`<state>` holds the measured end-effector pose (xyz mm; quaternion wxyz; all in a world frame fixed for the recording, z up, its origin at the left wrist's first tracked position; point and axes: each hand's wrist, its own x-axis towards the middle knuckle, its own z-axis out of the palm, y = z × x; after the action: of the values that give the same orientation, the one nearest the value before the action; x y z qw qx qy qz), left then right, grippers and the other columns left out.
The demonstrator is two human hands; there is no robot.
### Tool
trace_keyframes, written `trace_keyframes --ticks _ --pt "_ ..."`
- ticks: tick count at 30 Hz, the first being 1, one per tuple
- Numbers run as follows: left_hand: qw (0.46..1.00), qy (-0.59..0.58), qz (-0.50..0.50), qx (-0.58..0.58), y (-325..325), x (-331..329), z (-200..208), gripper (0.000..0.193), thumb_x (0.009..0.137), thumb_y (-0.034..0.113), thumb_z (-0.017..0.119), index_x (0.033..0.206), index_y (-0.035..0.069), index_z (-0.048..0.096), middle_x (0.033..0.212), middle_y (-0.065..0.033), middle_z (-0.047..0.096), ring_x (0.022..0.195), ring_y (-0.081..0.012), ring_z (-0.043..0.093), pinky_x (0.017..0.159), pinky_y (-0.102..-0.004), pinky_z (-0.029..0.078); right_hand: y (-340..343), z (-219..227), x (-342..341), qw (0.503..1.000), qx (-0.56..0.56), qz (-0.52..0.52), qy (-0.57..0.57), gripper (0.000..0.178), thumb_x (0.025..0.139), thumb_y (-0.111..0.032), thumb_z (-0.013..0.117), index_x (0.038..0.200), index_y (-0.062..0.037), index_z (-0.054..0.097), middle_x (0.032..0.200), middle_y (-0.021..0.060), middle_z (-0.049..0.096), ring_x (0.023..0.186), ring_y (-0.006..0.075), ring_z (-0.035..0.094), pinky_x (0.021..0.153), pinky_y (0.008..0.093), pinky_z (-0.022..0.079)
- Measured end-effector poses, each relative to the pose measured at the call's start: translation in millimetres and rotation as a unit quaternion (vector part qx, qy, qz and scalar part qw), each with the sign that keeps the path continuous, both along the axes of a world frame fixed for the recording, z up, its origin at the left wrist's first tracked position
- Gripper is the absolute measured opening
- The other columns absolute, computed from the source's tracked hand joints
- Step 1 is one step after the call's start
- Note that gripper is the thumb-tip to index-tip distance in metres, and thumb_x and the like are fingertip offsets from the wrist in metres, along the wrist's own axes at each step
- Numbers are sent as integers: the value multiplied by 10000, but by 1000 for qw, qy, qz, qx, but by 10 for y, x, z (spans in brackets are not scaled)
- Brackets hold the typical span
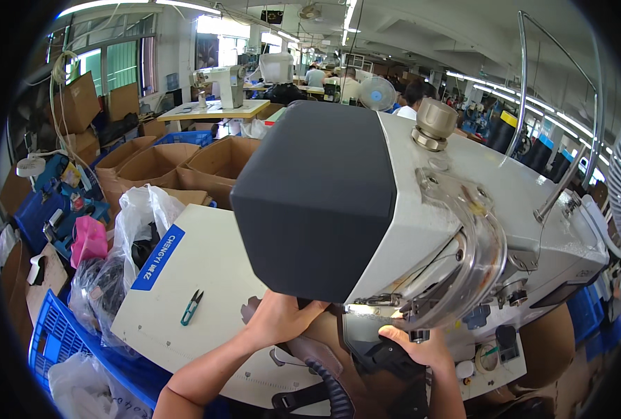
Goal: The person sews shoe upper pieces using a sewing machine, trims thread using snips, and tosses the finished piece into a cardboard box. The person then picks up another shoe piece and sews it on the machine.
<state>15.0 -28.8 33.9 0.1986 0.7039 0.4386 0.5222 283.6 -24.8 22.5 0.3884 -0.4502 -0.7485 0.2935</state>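
Observation:
A brown and black bag (350, 342), with a ribbed black handle (330, 387), lies under the head of a large white sewing machine (450, 209) with a dark grey front cover (317, 202). My left hand (282, 322) rests on the bag's left side, its thumb stretched to the right; the cover hides its other fingertips. On the right, my right hand (422, 346) grips a black part of the bag, thumb on top and other fingers mostly out of sight. The needle area between the hands is lit but largely blocked by the machine.
Teal-handled thread snips (192, 308) lie on the white tabletop (212, 251). Left of it are a blue crate (55, 342), clear plastic bags (146, 216) and open cardboard boxes (216, 164). A metal thread stand (523, 77) rises at right. Several people sit farther back, near a fan (378, 93).

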Motion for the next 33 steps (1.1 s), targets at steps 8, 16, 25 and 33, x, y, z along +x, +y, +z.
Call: trace_keyframes --ticks 8,16,25,33 --pt "980 164 43 106 87 -142 -44 103 774 46 610 864 10 645 802 -115 637 712 -259 607 634 -365 482 -28 247 12 981 -56 19 -183 366 851 -213 643 1084 62 580 1058 160 641 936 261 640 832 387 529" --pt "995 81 -21 49 125 -105 -68 127 774 52 593 881 10 646 804 -120 640 702 -268 599 628 -358 480 92 -439 379 949 -297 63 86 379 713 -358 772 899 -49 655 754 79 651 703 189 575 673 331 482" --pt "998 43 -45 28 162 -70 -87 106 751 52 614 850 26 642 792 -97 626 687 -257 584 613 -360 465 -43 -329 515 992 -10 103 -73 528 601 -290 808 1047 -63 640 927 75 667 836 228 608 790 342 480" --pt "989 136 -50 -6 256 -183 -202 115 757 46 618 865 16 645 804 -98 632 711 -241 594 643 -346 480 -8 -3 241 995 -57 79 5 337 712 -224 767 966 -34 651 910 58 674 802 191 624 750 327 498"
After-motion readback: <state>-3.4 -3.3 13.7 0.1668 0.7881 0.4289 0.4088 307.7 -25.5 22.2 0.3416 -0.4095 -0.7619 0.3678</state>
